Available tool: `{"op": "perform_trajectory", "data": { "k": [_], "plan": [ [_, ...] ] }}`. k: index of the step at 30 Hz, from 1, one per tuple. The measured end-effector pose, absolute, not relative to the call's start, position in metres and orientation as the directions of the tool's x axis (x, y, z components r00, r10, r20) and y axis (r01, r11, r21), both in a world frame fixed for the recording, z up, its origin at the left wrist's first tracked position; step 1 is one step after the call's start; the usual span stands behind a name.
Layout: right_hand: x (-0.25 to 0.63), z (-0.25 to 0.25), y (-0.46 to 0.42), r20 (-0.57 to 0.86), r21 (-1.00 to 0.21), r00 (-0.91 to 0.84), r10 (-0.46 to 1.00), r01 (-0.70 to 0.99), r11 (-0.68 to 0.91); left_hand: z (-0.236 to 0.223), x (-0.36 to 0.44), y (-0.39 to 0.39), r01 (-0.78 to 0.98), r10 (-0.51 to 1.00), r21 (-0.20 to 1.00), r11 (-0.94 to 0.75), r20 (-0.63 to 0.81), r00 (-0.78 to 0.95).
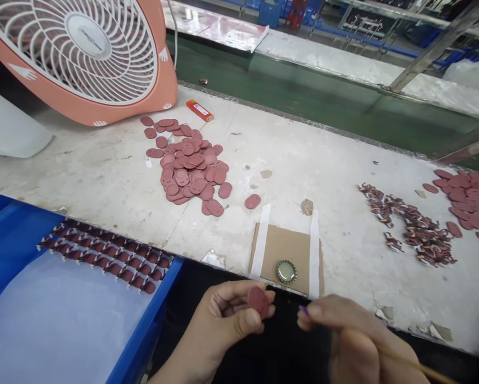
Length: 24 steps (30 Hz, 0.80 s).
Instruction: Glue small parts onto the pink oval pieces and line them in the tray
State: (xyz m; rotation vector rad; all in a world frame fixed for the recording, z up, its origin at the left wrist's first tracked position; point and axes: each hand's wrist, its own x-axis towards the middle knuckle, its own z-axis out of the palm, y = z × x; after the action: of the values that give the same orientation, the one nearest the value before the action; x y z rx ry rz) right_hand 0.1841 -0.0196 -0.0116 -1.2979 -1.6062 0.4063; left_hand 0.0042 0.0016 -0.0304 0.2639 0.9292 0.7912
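My left hand (227,314) pinches a dark red oval piece (258,302) between thumb and fingers, held just below the table's front edge. My right hand (343,330) is closed on a thin wooden stick (415,365) with a purple tip (303,309) that points toward the oval piece from a short gap away. A metal bottle cap (286,271) sits on a taped cardboard patch (285,250) just above both hands. A heap of matching red oval pieces (191,168) lies farther back on the table.
A blue tray (151,330) at the left holds rows of assembled red pieces (111,258). Small assembled parts (415,229) and more red ovals (467,197) lie at the right. An orange fan (83,58) and a red lighter (199,110) stand at the back.
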Motion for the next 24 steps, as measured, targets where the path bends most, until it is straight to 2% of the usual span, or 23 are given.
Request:
{"op": "perform_trajectory", "data": {
  "k": [1, 3, 9, 15, 18, 24],
  "plan": [
    [0.185, -0.018, -0.020, 0.460, -0.751, 0.109, 0.881, 0.577, 0.321, -0.032, 0.005, 0.002, -0.482, 0.715, 0.544, 0.687, -0.625, 0.314],
    [0.190, -0.029, -0.017, 0.419, -0.733, 0.077, 0.905, 0.617, 0.287, -0.034, 0.007, 0.003, -0.461, 0.724, 0.575, 0.675, -0.636, 0.267],
    [0.200, -0.037, -0.007, 0.405, -0.702, 0.001, 0.914, 0.641, 0.310, -0.035, 0.012, 0.003, -0.447, 0.712, 0.580, 0.681, -0.667, 0.218],
    [0.186, -0.023, -0.016, 0.411, -0.786, 0.013, 0.912, 0.512, 0.347, -0.037, 0.012, 0.003, -0.455, 0.722, 0.583, 0.673, -0.649, 0.238],
    [0.176, -0.021, -0.016, 0.392, -0.824, -0.033, 0.920, 0.433, 0.366, -0.040, 0.012, 0.002, -0.466, 0.728, 0.580, 0.668, -0.639, 0.248],
    [0.172, -0.027, -0.013, 0.366, -0.823, -0.085, 0.927, 0.436, 0.365, -0.043, 0.011, 0.001, -0.491, 0.740, 0.577, 0.653, -0.622, 0.254]
  ]
}}
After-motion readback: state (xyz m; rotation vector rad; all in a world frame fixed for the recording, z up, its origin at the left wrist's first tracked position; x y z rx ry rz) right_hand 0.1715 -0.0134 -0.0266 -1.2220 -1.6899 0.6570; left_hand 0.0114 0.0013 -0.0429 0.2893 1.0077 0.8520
